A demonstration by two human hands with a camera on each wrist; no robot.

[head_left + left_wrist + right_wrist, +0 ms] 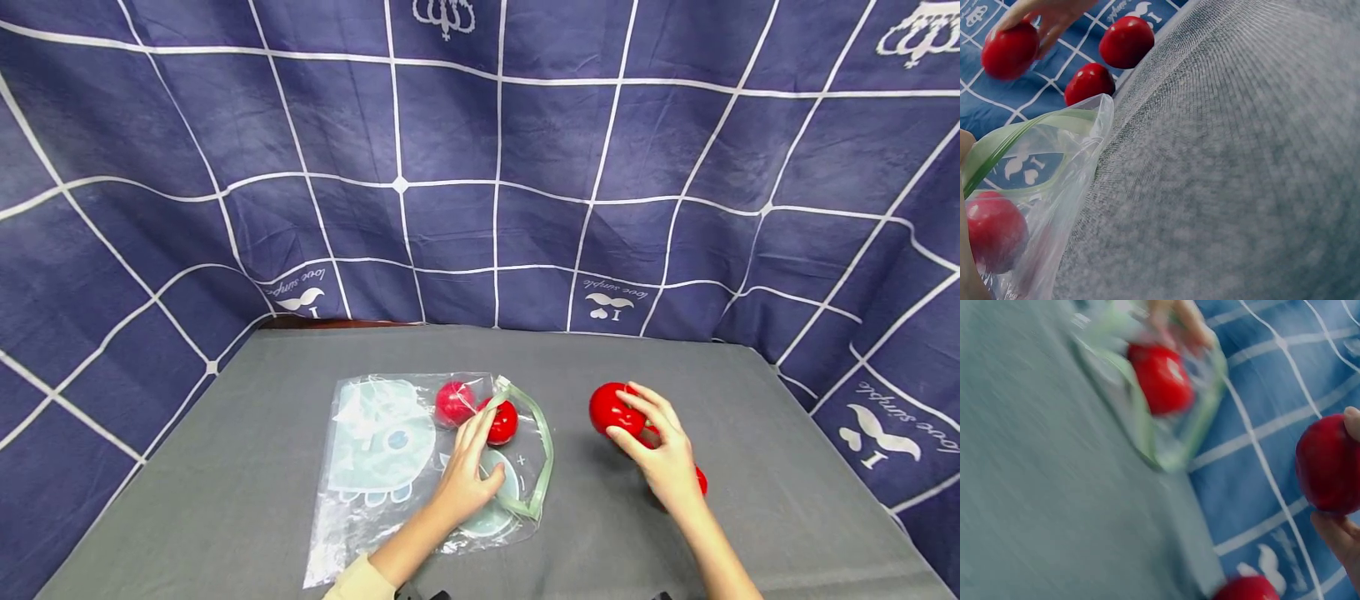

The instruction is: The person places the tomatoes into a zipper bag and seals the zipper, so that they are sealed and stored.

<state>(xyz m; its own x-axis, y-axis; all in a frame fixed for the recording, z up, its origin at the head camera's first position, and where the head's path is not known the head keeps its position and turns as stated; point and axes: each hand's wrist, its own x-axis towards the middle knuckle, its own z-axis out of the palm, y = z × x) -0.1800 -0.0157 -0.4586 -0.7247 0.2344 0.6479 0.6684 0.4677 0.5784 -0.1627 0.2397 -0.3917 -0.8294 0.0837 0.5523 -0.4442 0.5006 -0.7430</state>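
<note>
Worktop (pixel 600 550) in grey spans the lower part of the head view. A clear bag (pixel 382 442) lies left of centre on it, its green-edged mouth (pixel 549 450) facing the right of the frame. At that mouth rests the left hand (pixel 467 479), its fingers fairly straight against the rim, thumb apart, gripping nothing that shows. Right of centre, the right hand (pixel 666 462) grasps a red ball (pixel 611 407) between thumb and fingers. The grasped ball sits toward the upper left of that palm, on the side facing the bag, well apart from the mouth; being nearly round, it shows no clear long axis. Two loose balls (pixel 1127 42) lie close by the right hand, the nearer one. Two bagged balls (pixel 454 404) lie just beside the left fingertips.
</note>
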